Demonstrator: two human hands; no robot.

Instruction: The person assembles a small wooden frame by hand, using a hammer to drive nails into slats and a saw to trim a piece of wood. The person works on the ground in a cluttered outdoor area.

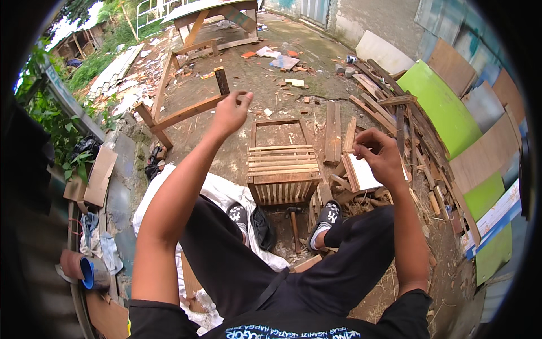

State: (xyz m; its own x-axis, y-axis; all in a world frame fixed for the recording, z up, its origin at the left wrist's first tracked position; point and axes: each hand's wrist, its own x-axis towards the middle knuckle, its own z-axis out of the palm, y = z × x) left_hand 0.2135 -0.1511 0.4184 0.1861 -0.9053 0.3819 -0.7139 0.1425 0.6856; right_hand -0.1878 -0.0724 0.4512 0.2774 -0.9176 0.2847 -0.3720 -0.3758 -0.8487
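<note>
My left hand (231, 114) is raised in the air, its fingers loosely bent and a little apart, nothing visible in it. Behind it stands a wooden frame (189, 113) with legs. On the right, my right hand (383, 158) hangs above a white-topped wooden piece (366, 172); thumb and fingertips come together, and whatever they may hold is too small to make out. Between the hands, a slatted wooden piece (282, 161), like a small chair or crate, stands on the ground before my feet. A hammer (294, 229) lies between my shoes, touched by neither hand.
Scrap timber (415, 141) is piled along the right, beside green panels (440, 107). White sacking (217, 189) spreads by my left leg. Loose planks (332, 133) lie beyond the slatted piece. A wooden table (214, 20) stands at the back; blue-lined containers (90, 273) are at left.
</note>
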